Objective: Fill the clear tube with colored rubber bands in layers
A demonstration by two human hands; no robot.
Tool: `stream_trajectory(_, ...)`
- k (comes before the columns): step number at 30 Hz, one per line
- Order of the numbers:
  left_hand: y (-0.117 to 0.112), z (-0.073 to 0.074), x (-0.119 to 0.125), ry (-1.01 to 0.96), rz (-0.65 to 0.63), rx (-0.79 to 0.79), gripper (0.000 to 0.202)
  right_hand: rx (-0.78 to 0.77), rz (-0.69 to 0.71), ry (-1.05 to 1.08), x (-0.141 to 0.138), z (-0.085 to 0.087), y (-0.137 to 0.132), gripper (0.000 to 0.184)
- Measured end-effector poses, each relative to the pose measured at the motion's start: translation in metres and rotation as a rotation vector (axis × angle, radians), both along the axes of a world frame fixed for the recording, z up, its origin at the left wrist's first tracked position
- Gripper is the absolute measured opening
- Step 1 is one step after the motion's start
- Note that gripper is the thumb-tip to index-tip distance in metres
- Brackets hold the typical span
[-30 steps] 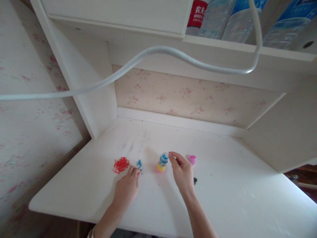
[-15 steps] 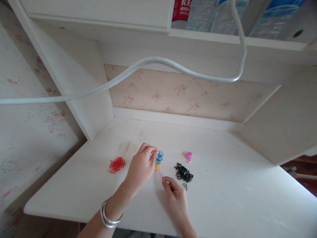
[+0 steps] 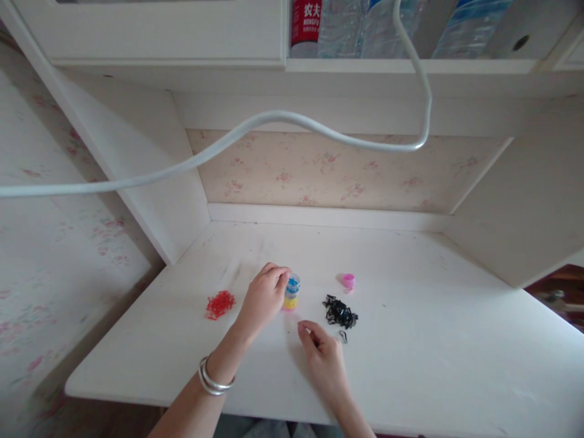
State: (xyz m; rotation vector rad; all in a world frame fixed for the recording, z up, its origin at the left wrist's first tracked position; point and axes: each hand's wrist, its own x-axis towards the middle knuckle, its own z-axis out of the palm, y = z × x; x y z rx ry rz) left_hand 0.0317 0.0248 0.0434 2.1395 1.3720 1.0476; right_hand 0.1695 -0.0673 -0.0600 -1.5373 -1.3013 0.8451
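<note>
A small clear jar [image 3: 292, 291] stands upright on the white desk, with blue bits in its upper part, yellow lower down and pink at its base. My left hand [image 3: 267, 295], a silver bangle at its wrist, is closed beside the jar's left rim. Whatever its fingertips pinch is hidden. Nearer to me, my right hand [image 3: 323, 356] is curled with thumb and forefinger together; I cannot make out anything between them. A pile of black rubber bands [image 3: 340, 312] lies just beyond it to the right, and a pile of red rubber bands [image 3: 220, 305] lies to the left.
A pink cap [image 3: 348, 280] sits behind the black pile. One loose black band [image 3: 343, 336] lies by my right hand. A white cable [image 3: 283, 117] crosses the view above the desk [image 3: 433, 365]. Plastic bottles [image 3: 344, 30] stand on the shelf overhead.
The view has shifted slightly, so the shelf and desk appear moved. Both hands keep nearly the same pose, the left beside the jar and the right in front of it.
</note>
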Motion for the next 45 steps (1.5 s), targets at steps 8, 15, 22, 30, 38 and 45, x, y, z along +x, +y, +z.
stream_trajectory(8,-0.007,-0.012,-0.028,-0.072,0.089,0.021,0.021,0.020,0.017,-0.060,-0.001,0.001,0.000,0.040)
stream_trajectory(15,-0.035,-0.042,-0.051,-0.058,0.016,0.013,0.030,-0.002,0.074,-0.224,-0.004,0.001,-0.001,0.035)
stream_trajectory(22,-0.072,-0.092,-0.076,-0.168,-0.033,-0.250,0.023,-0.093,0.176,-0.747,-0.027,0.016,0.006,0.028)
stream_trajectory(30,-0.076,-0.086,-0.079,-0.317,-0.016,-0.296,0.017,-0.060,0.239,-0.904,-0.089,0.030,0.046,0.021)
stream_trajectory(38,-0.076,-0.088,-0.085,-0.383,0.008,-0.373,0.019,-0.020,0.266,-0.951,-0.097,0.020,0.052,0.017)
stream_trajectory(45,-0.075,-0.088,-0.084,-0.409,0.022,-0.366,0.019,0.021,0.313,-0.958,-0.099,0.023,0.051,0.025)
